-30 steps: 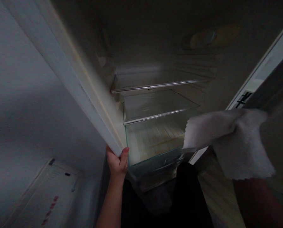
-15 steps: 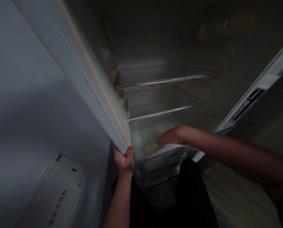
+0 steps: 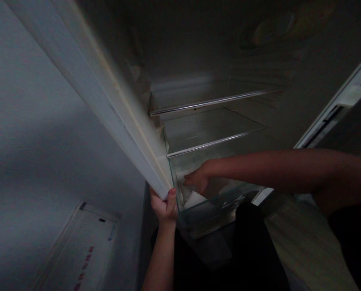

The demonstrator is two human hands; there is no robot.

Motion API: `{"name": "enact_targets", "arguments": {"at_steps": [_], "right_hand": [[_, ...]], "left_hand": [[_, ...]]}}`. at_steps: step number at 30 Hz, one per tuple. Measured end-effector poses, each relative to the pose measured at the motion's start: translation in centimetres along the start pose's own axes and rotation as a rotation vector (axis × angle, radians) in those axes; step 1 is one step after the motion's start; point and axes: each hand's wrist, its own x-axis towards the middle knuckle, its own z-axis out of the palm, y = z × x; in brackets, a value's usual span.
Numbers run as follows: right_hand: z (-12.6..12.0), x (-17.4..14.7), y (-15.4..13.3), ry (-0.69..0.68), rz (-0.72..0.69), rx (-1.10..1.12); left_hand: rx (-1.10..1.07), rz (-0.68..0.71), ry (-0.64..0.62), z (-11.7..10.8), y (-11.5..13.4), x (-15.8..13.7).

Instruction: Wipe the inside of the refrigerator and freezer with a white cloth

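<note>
My left hand (image 3: 164,206) is closed around the lower end of a long white refrigerator edge (image 3: 138,149), thumb on the near side. My right hand (image 3: 198,180) reaches down into a clear drawer (image 3: 204,206) at the bottom of the refrigerator. Its fingers point left and press on a crumpled white cloth (image 3: 195,199) with a ragged edge, close to the drawer's left wall. Part of the cloth is hidden under the hand, and the dim light blurs the fingertips.
Two glass shelves with shiny front strips, the upper one (image 3: 217,103) and the lower one (image 3: 213,145), sit above the drawer. A white panel with red print (image 3: 83,250) stands at the lower left. My dark-clad knee (image 3: 248,226) is just before the drawer.
My right hand has moved left and slightly down inside the drawer with the white cloth, its forearm reaching further in. The left hand keeps its hold; the view has shifted a little.
</note>
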Motion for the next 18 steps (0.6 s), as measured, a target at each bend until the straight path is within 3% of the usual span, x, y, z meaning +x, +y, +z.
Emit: {"name": "enact_targets", "arguments": {"at_steps": [5, 10, 18], "right_hand": [[-2.7, 1.6, 1.7, 0.026, 0.073, -0.188], [-4.1, 1.8, 3.9, 0.044, 0.066, -0.211], [-3.0, -2.9, 10.4, 0.18, 0.238, -0.057]], "left_hand": [[0.025, -0.04, 0.028, 0.2, -0.3, 0.1], [0.024, -0.021, 0.058, -0.1, -0.4, 0.0], [0.023, -0.066, 0.051, -0.7, -1.8, -0.4]]}}
